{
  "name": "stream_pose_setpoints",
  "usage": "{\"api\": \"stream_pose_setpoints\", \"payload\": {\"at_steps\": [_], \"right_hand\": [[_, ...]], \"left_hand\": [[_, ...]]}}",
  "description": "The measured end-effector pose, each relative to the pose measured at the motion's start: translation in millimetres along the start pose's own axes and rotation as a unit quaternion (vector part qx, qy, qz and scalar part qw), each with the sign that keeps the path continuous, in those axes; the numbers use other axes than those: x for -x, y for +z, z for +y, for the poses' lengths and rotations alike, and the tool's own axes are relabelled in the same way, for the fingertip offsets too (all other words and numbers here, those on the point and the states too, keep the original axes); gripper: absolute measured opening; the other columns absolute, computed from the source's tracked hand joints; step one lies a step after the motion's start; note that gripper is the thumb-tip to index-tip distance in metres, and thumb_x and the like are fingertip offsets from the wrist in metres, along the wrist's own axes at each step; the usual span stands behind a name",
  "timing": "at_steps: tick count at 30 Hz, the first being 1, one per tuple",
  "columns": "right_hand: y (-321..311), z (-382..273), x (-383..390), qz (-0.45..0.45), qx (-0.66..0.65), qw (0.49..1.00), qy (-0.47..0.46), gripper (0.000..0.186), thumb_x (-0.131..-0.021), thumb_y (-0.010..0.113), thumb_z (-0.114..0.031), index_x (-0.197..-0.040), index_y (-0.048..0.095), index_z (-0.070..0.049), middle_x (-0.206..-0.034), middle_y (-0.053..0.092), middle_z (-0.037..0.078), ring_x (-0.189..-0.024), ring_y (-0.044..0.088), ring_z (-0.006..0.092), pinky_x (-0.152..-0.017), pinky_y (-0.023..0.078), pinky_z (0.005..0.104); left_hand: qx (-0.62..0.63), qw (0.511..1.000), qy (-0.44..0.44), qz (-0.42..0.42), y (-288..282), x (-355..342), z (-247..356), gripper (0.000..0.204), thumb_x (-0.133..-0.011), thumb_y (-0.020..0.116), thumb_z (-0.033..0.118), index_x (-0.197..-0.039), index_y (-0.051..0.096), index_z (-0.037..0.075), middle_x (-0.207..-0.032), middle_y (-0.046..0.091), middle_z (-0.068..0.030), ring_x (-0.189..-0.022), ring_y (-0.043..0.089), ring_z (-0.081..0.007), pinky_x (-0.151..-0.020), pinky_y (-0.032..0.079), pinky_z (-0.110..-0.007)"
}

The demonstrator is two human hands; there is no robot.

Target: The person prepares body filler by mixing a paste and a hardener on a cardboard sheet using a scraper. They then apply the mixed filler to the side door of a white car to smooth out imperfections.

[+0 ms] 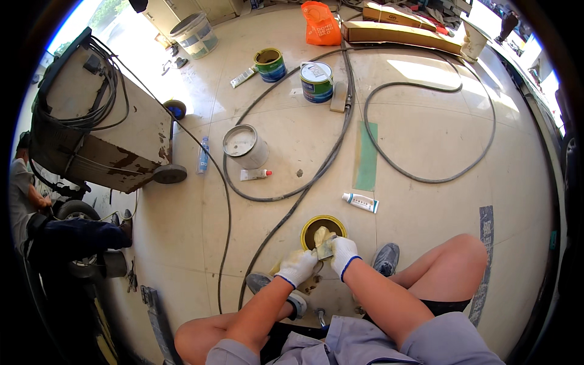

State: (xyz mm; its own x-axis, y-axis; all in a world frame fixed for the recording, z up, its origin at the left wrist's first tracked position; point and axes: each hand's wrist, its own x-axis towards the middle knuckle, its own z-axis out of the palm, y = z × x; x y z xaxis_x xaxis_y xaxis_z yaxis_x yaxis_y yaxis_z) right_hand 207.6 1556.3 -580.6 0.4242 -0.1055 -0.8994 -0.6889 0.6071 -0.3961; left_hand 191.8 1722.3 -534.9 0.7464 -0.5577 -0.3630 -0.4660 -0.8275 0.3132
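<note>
My left hand point(298, 267) and my right hand point(345, 253), both in white knit gloves with blue cuffs, meet just in front of an open can with a yellow rim point(306, 228). The right fingers are closed on a small flat scraper point(325, 250). A lump of cream-coloured putty point(323, 236) sits against it, over the can's near side. My left hand is closed beside the scraper; a pale yellowish edge shows past its outer side, but what it grips is hidden. Dark brown fills what shows of the can's inside.
Beyond the can lie a white tube point(360, 202), a smaller tube point(255, 174), a grey tin point(246, 148) and a green strip point(366, 157). Black hoses point(331, 159) loop across the floor. Paint cans point(316, 82) stand farther off. A wheeled machine point(103, 121) and another person point(67, 225) are left.
</note>
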Motion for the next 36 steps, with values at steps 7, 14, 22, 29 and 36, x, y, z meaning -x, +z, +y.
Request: {"api": "stream_pose_setpoints", "payload": {"at_steps": [7,14,22,29,36], "right_hand": [[-14,-52,75,-0.103,0.021,0.994,0.031,0.049,-0.087,0.051,0.011,-0.134,0.062,0.007,-0.119,0.069,0.019,-0.108,0.071,0.0341,-0.093,0.061,0.0464],[-19,-121,157,-0.275,-0.012,0.959,-0.075,0.057,-0.085,0.051,0.011,-0.142,0.058,0.007,-0.125,0.070,0.017,-0.109,0.071,0.0286,-0.099,0.060,0.0413],[-30,-228,231,-0.330,-0.022,0.923,-0.196,0.060,-0.085,0.050,0.008,-0.145,0.052,0.010,-0.135,0.065,0.021,-0.121,0.069,0.0292,-0.108,0.056,0.0417],[-24,-236,234,-0.380,-0.088,0.900,-0.195,0.065,-0.084,0.047,0.007,-0.148,0.048,0.011,-0.140,0.062,0.024,-0.128,0.065,0.0337,-0.115,0.052,0.0462],[-27,-245,231,-0.377,-0.093,0.900,-0.200,0.068,-0.081,0.046,0.007,-0.150,0.046,0.010,-0.144,0.060,0.024,-0.135,0.060,0.0345,-0.117,0.049,0.0466]], "left_hand": [[0.040,0.996,-0.078,0.016,10,-7,3,0.018,-0.095,0.063,0.022,-0.105,0.070,0.008,-0.095,0.076,-0.0163,-0.087,0.076,-0.0375,-0.074,0.060,-0.051],[0.073,0.989,-0.103,0.079,-18,-3,-4,0.029,-0.099,0.062,0.029,-0.120,0.072,0.012,-0.107,0.076,-0.0164,-0.096,0.074,-0.0365,-0.081,0.058,-0.050],[0.414,0.862,-0.206,0.205,-35,0,-40,0.035,-0.094,0.080,0.030,-0.118,0.076,0.005,-0.107,0.079,-0.0136,-0.087,0.074,-0.0210,-0.085,0.058,-0.033],[0.476,0.774,-0.288,0.302,-22,-56,-37,0.032,-0.099,0.076,0.025,-0.112,0.074,-0.004,-0.099,0.078,-0.0138,-0.088,0.070,-0.0165,-0.082,0.056,-0.032],[0.234,0.874,-0.297,0.305,-40,-59,-35,0.037,-0.093,0.079,0.029,-0.120,0.075,0.004,-0.107,0.078,-0.0211,-0.096,0.074,-0.0395,-0.089,0.058,-0.044]]}}
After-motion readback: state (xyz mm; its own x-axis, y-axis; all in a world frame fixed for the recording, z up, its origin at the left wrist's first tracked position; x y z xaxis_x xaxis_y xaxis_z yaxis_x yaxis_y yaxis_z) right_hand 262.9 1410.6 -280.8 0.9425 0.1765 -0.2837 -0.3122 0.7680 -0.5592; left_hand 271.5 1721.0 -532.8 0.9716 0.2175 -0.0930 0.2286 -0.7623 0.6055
